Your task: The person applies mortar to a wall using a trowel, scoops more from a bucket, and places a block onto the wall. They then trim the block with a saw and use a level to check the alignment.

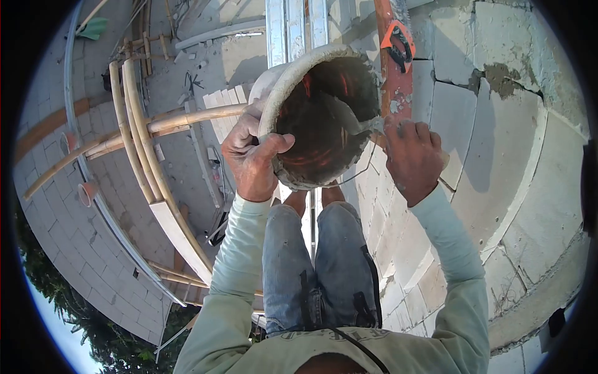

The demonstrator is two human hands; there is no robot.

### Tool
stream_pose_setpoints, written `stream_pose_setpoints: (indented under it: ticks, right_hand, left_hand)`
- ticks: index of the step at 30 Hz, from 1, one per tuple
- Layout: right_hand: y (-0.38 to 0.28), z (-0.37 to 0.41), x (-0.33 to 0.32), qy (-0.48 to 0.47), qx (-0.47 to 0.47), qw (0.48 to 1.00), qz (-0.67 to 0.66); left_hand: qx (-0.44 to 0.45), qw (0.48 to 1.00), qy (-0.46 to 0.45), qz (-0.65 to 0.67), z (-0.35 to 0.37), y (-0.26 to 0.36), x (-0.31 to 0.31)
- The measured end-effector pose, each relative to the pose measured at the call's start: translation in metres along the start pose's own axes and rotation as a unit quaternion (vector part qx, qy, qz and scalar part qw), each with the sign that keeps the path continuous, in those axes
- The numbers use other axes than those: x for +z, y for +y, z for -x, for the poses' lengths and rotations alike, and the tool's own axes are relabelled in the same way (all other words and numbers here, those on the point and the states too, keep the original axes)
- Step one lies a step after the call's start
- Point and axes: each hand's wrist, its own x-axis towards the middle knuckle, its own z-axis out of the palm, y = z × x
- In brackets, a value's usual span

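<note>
My left hand (252, 156) grips the rim of a mortar-crusted bucket (269, 115) on its left side, thumb over the edge. The bucket is tilted, so its mouth faces me. Its inside is dark with reddish streaks, and grey mortar coats the rim. In my right hand (411, 156), the fingers are closed around the handle of a trowel (342, 115). The trowel's mortar-smeared blade reaches into the bucket's mouth. A thin wire bail (358, 173) hangs below the rim on the right. How much mortar lies inside is hard to make out.
A handsaw with an orange handle (387, 43) lies by a red, mortar-spotted beam (398, 84). The block wall (498, 137) rises on the right. Metal channels (276, 31) run beyond the bucket. Bamboo poles (140, 134) stand to the left, above a lower floor.
</note>
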Motion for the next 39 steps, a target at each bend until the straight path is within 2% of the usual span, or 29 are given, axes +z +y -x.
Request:
stream_pose_setpoints:
  ticks: [4,6,9,13,20,22,23,24,25,26,27,28,29,30,32,34,37,39]
  right_hand:
    - [-0.018,-0.016,0.027,-0.02,-0.032,0.998,0.055]
    - [-0.025,-0.019,0.026,-0.025,-0.054,0.998,0.008]
    - [-0.031,-0.019,0.025,-0.022,-0.072,0.994,-0.076]
    - [-0.033,-0.026,0.028,-0.026,-0.059,0.985,-0.157]
    - [-0.012,-0.032,0.032,-0.03,-0.045,0.938,-0.343]
    - [-0.007,-0.03,0.032,-0.069,0.002,0.891,-0.449]
    - [-0.004,-0.027,0.032,-0.066,-0.002,0.892,-0.448]
    - [-0.002,-0.024,0.033,-0.074,0.015,0.864,-0.499]
    - [0.0,-0.021,0.034,-0.082,0.033,0.834,-0.545]
    - [0.001,-0.018,0.033,-0.078,0.033,0.839,-0.537]
    - [0.005,-0.014,0.031,-0.079,0.055,0.816,-0.571]
    - [0.012,-0.007,0.03,-0.077,0.083,0.794,-0.597]
    - [0.02,0.001,0.029,-0.08,0.099,0.792,-0.596]
    - [0.025,0.01,0.026,-0.063,0.106,0.804,-0.582]
    - [0.038,0.027,0.013,-0.053,0.147,0.804,-0.573]
    - [0.053,0.049,0.003,-0.03,0.181,0.779,-0.6]
    - [0.074,0.076,-0.025,-0.039,0.25,0.78,-0.572]
    - [0.089,0.093,-0.039,0.01,0.338,0.731,-0.593]
  left_hand:
    - [-0.006,1.0,0.004,0.028,0.003,0.001,0.001]
    - [0.028,1.0,-0.013,0.0,0.003,-0.003,-0.005]
    - [0.023,0.998,-0.004,0.054,-0.002,-0.003,-0.009]
    - [0.029,0.999,-0.012,0.029,-0.009,0.001,-0.011]
    - [0.031,0.999,-0.026,0.037,-0.018,0.002,-0.019]
    - [0.037,0.999,-0.025,0.027,-0.019,0.002,-0.022]
    - [0.04,0.999,-0.015,0.029,-0.018,0.004,-0.022]
    - [0.046,0.998,-0.014,0.031,-0.018,0.007,-0.023]
    - [0.027,0.999,0.008,0.033,-0.018,0.009,-0.023]
    - [0.007,0.999,0.028,0.039,-0.018,0.012,-0.023]
    - [-0.009,0.996,0.04,0.077,-0.018,0.012,-0.023]
    - [0.002,0.996,0.031,0.081,-0.02,0.012,-0.026]
    - [0.01,0.995,0.037,0.094,-0.021,0.011,-0.024]
    - [0.033,0.995,-0.005,0.089,-0.023,0.001,-0.034]
    - [0.014,0.987,-0.041,0.153,-0.023,0.0,-0.028]
    - [-0.012,0.988,-0.007,0.151,-0.019,0.009,-0.014]
    - [-0.017,0.985,-0.031,0.169,-0.016,-0.001,-0.021]
    - [-0.016,0.986,-0.06,0.152,-0.014,-0.006,-0.023]
